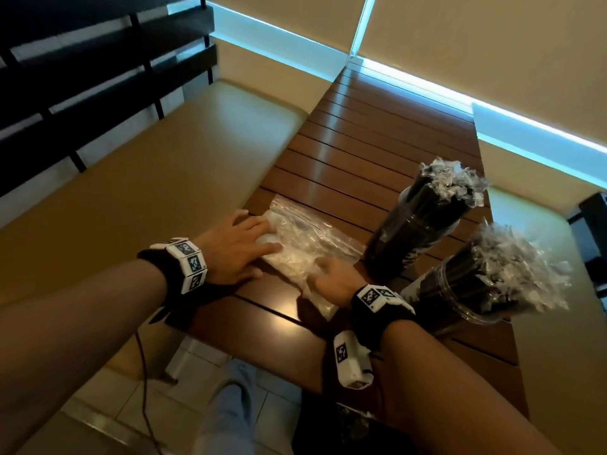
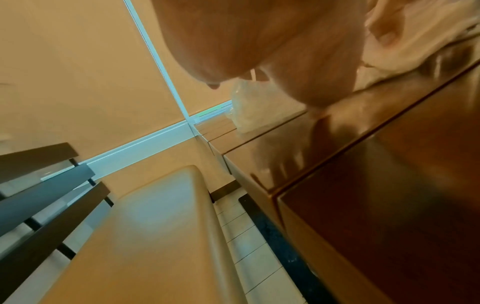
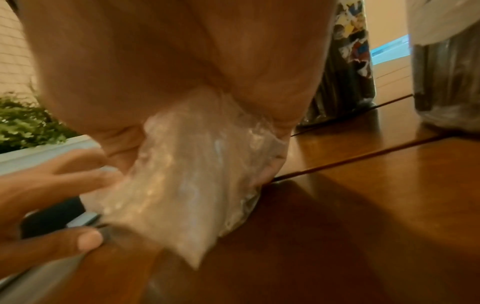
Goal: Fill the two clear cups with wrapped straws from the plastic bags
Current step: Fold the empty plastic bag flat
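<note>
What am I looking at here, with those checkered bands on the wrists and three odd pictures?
There is no machine here: a person works with bare hands and wears three cameras, one on the head and one on each wrist. The checkered wristbands carry the wrist cameras.

The head view looks down on a wooden table. Two clear cups stand on it, both packed with dark wrapped straws.

The left hand lies flat on a crumpled plastic bag. The right hand grips the same bag, which the right wrist view shows bunched in its fingers. The left wrist view is mostly palm, bench and table edge.
</note>
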Action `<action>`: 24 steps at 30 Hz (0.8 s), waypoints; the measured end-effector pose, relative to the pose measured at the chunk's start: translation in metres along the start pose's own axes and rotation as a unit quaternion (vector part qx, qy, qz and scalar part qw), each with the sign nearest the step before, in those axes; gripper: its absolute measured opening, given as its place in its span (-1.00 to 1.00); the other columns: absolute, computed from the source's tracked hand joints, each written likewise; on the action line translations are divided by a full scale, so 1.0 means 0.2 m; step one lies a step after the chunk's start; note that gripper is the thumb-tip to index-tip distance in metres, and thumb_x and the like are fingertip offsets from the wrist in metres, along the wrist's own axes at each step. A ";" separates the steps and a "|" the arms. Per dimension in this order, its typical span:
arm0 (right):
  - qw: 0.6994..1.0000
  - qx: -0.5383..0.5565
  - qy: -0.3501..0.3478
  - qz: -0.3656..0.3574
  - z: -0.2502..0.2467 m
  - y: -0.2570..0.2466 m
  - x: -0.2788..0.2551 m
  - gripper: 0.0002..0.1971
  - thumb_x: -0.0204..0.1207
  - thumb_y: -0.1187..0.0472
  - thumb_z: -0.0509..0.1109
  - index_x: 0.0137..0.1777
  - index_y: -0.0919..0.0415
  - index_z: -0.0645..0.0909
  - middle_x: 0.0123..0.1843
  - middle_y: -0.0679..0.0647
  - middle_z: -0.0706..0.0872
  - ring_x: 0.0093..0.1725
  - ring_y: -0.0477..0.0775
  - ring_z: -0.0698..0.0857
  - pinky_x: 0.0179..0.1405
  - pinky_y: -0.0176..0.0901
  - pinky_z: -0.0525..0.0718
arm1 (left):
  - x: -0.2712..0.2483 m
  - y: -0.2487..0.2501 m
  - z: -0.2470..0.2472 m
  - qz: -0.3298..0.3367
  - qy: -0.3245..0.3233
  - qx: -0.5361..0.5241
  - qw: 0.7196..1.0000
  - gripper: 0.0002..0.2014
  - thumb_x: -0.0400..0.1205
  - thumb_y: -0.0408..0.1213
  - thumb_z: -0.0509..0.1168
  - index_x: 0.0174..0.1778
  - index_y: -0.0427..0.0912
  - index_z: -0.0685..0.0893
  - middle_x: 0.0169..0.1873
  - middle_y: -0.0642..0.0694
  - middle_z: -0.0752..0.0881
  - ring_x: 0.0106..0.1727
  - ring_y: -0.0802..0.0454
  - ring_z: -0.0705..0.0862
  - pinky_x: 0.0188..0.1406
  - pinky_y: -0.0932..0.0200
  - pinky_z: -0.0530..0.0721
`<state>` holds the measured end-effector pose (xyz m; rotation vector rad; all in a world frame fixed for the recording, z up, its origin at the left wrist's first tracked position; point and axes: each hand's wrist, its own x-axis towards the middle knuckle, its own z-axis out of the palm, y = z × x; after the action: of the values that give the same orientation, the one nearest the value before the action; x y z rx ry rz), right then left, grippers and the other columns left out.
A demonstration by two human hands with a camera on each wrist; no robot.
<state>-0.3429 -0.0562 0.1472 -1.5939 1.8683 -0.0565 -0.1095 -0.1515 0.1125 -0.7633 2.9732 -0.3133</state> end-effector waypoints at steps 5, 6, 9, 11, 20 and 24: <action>0.999 0.013 -0.040 0.026 -0.02 -0.02 -0.02 -0.62 0.51 0.09 0.36 0.31 0.18 0.63 0.32 0.11 0.61 0.29 0.17 0.61 0.25 0.05 0.65 | 0.11 0.04 -0.06 -0.002 -0.066 -0.012 0.998 -0.49 0.55 -0.22 0.21 0.46 0.10 0.46 0.37 0.04 0.50 0.42 -0.02 0.46 0.50 -0.05 0.29; 0.999 -0.021 -0.021 0.011 -0.01 -0.01 -0.03 -0.62 0.50 0.05 0.36 0.30 0.13 0.63 0.39 0.12 0.55 0.36 0.20 0.56 0.28 0.08 0.63 | 0.12 0.04 -0.07 -0.024 -0.069 -0.045 0.996 -0.51 0.51 -0.21 0.20 0.40 0.07 0.52 0.30 0.05 0.54 0.36 -0.03 0.51 0.44 -0.02 0.35; 0.986 -0.133 0.077 -0.071 -0.01 0.01 -0.10 -0.60 0.46 -0.08 0.37 0.29 -0.05 0.62 0.58 0.08 0.31 0.52 0.26 0.29 0.39 0.21 0.51 | 0.17 0.05 -0.09 -0.100 -0.069 -0.174 0.977 -0.73 0.52 -0.24 0.19 0.10 -0.09 0.66 0.08 -0.06 0.67 0.13 -0.12 0.65 0.05 0.08 0.53; 0.968 -0.190 0.091 -0.138 -0.01 0.00 -0.13 -0.56 0.41 -0.10 0.38 0.30 -0.09 0.63 0.64 0.07 0.27 0.58 0.25 0.21 0.44 0.24 0.43 | 0.21 0.04 -0.11 -0.124 -0.097 -0.240 0.958 -0.76 0.56 -0.21 0.16 -0.04 -0.19 0.70 0.07 -0.13 0.74 0.08 -0.15 0.69 0.00 0.12 0.58; 0.976 -0.179 0.057 -0.107 -0.01 -0.04 -0.07 -0.50 0.29 -0.18 0.26 0.18 0.04 0.59 0.16 0.04 0.63 0.14 0.20 0.65 0.08 0.08 0.69 | 0.22 0.06 -0.09 -0.254 -0.106 -0.273 0.922 -0.74 0.66 -0.32 0.13 0.00 -0.29 0.73 0.08 -0.26 0.75 0.08 -0.22 0.70 0.05 0.00 0.64; 0.992 -0.104 0.041 -0.061 -0.04 -0.05 0.01 -0.68 0.47 -0.06 0.33 0.16 0.03 0.63 0.07 0.06 0.75 0.04 0.20 0.73 0.01 0.00 0.72 | 0.12 0.05 -0.02 -0.237 -0.008 -0.240 0.941 -0.80 0.66 -0.25 0.21 0.15 -0.23 0.58 0.14 -0.20 0.50 -0.01 -0.21 0.62 0.01 -0.13 0.63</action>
<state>-0.3383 -0.0635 0.1567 -1.8725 1.8871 0.0203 -0.1351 -0.1529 0.1134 -1.5211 2.8298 0.4232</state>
